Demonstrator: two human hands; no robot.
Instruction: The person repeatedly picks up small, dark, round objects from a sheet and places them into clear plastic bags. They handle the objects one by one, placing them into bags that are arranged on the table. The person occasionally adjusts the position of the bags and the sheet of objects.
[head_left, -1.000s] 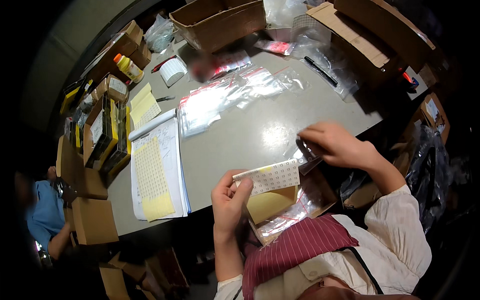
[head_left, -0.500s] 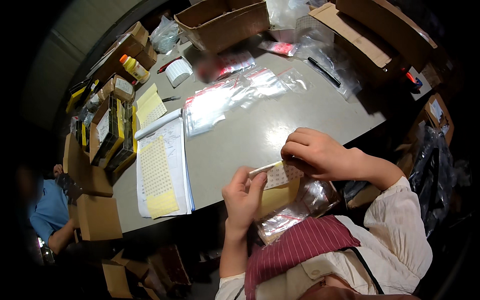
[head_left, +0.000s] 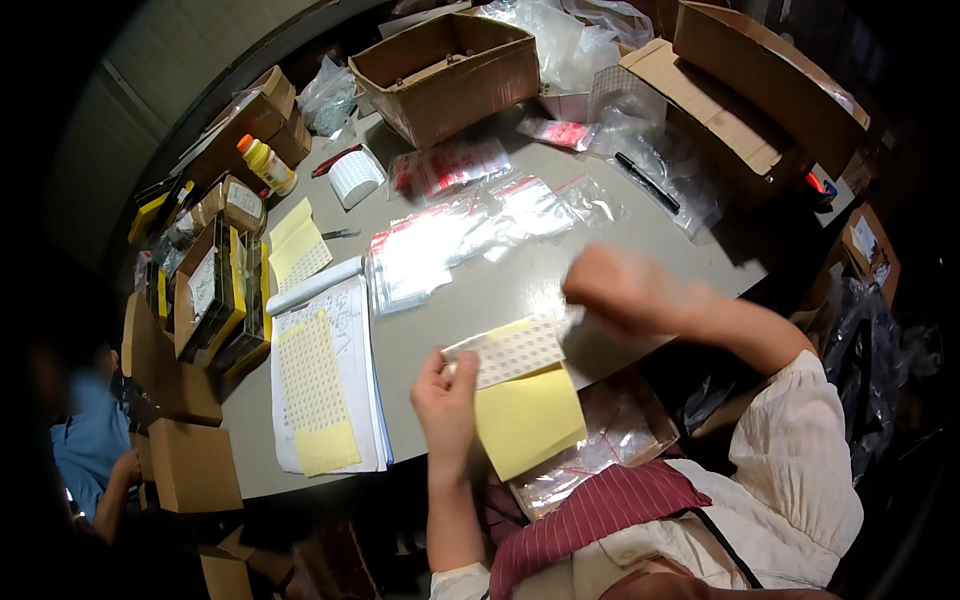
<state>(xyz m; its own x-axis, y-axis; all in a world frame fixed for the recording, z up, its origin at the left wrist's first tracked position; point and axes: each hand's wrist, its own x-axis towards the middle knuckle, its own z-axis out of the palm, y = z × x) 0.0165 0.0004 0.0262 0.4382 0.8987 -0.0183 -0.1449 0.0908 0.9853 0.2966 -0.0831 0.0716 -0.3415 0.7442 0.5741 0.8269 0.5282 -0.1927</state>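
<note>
My left hand (head_left: 447, 395) pinches the left end of a sheet of small white printed labels (head_left: 513, 357) on yellow backing paper (head_left: 530, 420). The sheet is folded, with its plain yellow part hanging toward me. My right hand (head_left: 625, 290) is raised to the right of the sheet, apart from it and over the table's near edge. Motion smears its fingers, so whether it holds anything cannot be made out. Below the sheet, against my lap, lies a carton with clear plastic bags (head_left: 610, 430).
Clear zip bags (head_left: 430, 245) lie mid-table. A notebook (head_left: 370, 400) carries another label sheet (head_left: 312, 380) at left. Open cartons (head_left: 450, 90) stand at the back. A black marker (head_left: 648, 183) rests at right on plastic. A person in a blue shirt (head_left: 85, 430) is at far left.
My right hand has come off the label sheet and lifted up and away. My left hand has moved slightly left with the sheet, which now shows more of its yellow part.
</note>
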